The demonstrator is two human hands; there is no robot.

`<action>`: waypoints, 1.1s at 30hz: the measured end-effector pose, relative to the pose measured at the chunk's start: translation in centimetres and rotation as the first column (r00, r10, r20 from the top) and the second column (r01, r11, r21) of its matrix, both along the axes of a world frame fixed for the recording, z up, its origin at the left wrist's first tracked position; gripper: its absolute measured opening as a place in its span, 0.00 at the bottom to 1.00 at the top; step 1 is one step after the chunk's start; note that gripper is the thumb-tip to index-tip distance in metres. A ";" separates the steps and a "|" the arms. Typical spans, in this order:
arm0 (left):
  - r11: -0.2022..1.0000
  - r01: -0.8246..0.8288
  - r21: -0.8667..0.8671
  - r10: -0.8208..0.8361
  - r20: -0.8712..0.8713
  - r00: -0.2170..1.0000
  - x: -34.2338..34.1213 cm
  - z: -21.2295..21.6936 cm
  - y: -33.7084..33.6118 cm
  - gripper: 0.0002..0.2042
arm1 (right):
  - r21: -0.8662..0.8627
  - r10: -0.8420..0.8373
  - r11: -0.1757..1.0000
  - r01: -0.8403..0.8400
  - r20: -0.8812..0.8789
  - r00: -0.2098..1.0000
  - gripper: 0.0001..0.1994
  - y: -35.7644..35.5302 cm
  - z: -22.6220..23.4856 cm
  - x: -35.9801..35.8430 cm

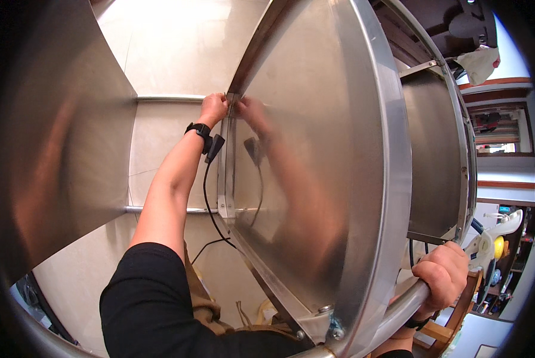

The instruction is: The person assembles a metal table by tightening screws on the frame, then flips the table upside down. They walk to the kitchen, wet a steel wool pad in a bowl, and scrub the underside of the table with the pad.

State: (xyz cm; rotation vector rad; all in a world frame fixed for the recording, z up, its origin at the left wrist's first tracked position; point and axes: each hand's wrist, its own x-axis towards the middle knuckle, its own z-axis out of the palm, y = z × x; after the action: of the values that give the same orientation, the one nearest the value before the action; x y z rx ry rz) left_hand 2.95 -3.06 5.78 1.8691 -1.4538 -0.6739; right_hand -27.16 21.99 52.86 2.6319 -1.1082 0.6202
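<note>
A stainless steel rack with tubular legs lies tipped on its side before me. My left hand (215, 107) reaches to the far end of its shelf panel (303, 119), fingers pinched against the corner joint of the frame. Whatever those fingertips hold is hidden or too small to name. The polished panel mirrors my left arm. My right hand (443, 274) is wrapped around a round metal leg (402, 307) at the lower right. Below my left wrist, with its black band (200, 132), hangs a black connector (215, 148) on a thin cable (208, 197).
Another broad metal panel (76, 143) stands at the left, joined by thin crossbars (169, 98). Bolts (337, 331) stick out at the near corner. Pale floor tiles (178, 36) lie beyond. A wooden chair (458, 322) and cluttered shelves (506, 268) are at the right.
</note>
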 end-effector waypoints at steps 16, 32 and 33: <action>0.821 -0.146 0.552 0.541 -0.834 -0.111 -0.7 -4.5 1.1 0.02 | -0.022 0.002 1.000 -0.003 -0.010 1.000 0.19 -0.1 -0.1 0.2; 0.836 -0.099 0.540 0.530 -0.841 -0.111 -2.5 -4.7 1.2 0.03 | -0.015 -0.014 1.000 0.013 -0.016 1.000 0.20 0.0 -0.2 0.0; 0.834 -0.106 0.542 0.529 -0.839 -0.124 -2.3 -5.0 1.2 0.03 | -0.011 -0.010 1.000 0.010 -0.014 1.000 0.20 0.0 -0.2 0.0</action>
State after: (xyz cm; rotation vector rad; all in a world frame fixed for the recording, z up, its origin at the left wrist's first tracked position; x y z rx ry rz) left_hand 0.69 -1.90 0.81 1.0949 0.2164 -1.5860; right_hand -27.13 21.97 52.67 2.6157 -1.1096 0.6034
